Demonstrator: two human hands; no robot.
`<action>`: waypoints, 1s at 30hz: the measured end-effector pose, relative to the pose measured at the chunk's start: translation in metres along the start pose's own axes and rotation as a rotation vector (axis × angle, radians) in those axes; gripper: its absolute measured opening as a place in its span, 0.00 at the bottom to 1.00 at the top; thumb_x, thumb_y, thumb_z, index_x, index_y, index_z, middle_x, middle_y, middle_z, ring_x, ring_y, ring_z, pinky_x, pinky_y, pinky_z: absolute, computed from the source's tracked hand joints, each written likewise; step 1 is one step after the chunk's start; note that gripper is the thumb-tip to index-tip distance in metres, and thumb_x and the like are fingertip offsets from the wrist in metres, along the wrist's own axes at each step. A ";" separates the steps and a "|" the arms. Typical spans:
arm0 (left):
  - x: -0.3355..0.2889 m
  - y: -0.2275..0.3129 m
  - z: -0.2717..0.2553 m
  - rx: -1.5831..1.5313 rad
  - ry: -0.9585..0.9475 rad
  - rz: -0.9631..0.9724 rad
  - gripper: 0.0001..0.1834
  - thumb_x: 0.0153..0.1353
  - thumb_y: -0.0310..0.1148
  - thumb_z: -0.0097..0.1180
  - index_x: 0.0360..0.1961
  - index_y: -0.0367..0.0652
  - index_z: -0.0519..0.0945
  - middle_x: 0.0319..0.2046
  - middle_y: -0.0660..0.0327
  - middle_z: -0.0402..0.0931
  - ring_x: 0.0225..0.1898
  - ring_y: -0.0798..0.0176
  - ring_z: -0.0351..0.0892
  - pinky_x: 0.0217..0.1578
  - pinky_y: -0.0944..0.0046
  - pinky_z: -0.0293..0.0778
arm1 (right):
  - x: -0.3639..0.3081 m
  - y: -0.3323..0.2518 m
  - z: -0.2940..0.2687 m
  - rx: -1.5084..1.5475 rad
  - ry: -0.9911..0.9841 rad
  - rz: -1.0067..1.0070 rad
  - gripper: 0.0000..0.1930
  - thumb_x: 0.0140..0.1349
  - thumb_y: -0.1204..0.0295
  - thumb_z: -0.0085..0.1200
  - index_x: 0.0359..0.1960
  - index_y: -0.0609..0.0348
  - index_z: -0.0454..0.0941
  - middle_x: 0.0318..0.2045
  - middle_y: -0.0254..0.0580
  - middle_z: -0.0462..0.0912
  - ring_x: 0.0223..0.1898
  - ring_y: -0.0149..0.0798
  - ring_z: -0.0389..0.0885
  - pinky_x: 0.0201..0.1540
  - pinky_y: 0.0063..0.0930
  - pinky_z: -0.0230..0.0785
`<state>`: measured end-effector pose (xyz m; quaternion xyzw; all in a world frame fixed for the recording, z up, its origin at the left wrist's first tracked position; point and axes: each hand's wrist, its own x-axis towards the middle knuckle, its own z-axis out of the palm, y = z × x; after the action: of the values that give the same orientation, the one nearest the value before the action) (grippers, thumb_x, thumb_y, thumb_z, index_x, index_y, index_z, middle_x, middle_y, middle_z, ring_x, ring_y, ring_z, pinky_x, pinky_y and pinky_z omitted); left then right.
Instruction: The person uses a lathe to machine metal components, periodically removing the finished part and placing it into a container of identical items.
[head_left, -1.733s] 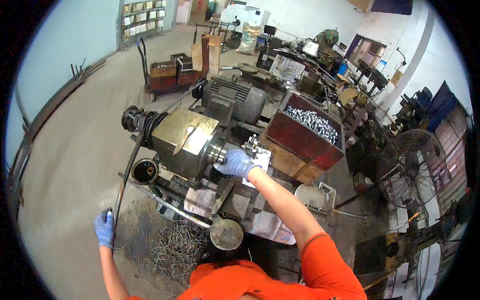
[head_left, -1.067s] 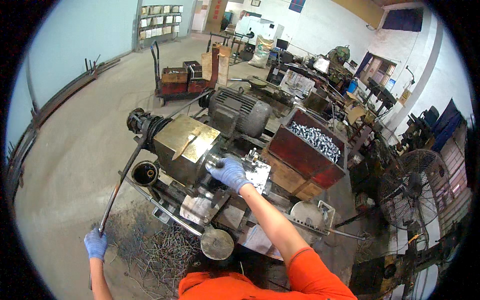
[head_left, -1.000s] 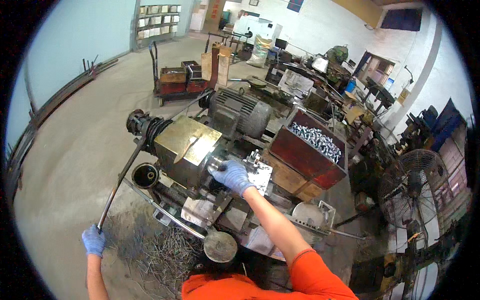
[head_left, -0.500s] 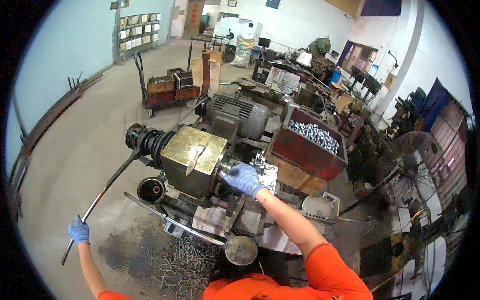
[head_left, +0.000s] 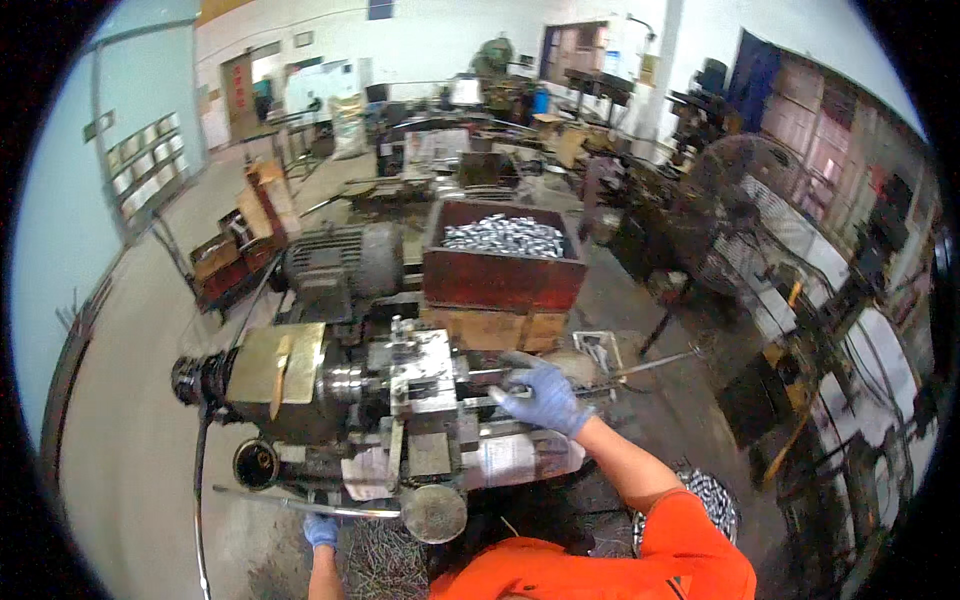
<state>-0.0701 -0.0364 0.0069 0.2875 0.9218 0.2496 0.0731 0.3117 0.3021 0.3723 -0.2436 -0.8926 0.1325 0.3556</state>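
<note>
My right hand (head_left: 550, 396), in a grey-blue glove, is over the right end of a small lathe, with thumb and forefinger spread apart and no part visible between them. It is close to a metal rod (head_left: 484, 378) on the machine. My left hand (head_left: 321, 531), in the same kind of glove, is low at the front against a long metal lever (head_left: 270, 505). Its fingers are mostly hidden at the bar, so its grip is unclear. Left of my right hand are the tool slide (head_left: 425, 368) and the chuck end (head_left: 345, 384). A brush (head_left: 280, 375) lies on the brass-coloured headstock cover (head_left: 305, 345).
Behind the lathe, a red bin (head_left: 500, 278) holds many small metal pieces. A dark bar (head_left: 199, 500) hangs down at the left. Metal shavings (head_left: 380, 560) cover the floor in front. A basket of parts (head_left: 712, 500) is beside my right arm; a large fan (head_left: 745, 200) stands at right.
My left hand has left the dark bar at the left and moved right to the front lever. My right hand has moved from the chuck to the machine's right end. The view has turned right.
</note>
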 end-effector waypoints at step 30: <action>0.012 0.149 -0.168 0.242 0.239 -0.029 0.15 0.54 0.43 0.53 0.36 0.45 0.80 0.31 0.50 0.78 0.34 0.49 0.77 0.36 0.54 0.72 | -0.206 0.310 -0.112 -0.938 -0.290 0.712 0.20 0.45 0.52 0.57 0.30 0.56 0.78 0.31 0.52 0.80 0.39 0.53 0.76 0.47 0.41 0.65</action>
<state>-0.0531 0.0054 0.2273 0.2492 0.9512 0.1683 -0.0688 0.6250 0.4630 0.2078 -0.6375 -0.7587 -0.1325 0.0186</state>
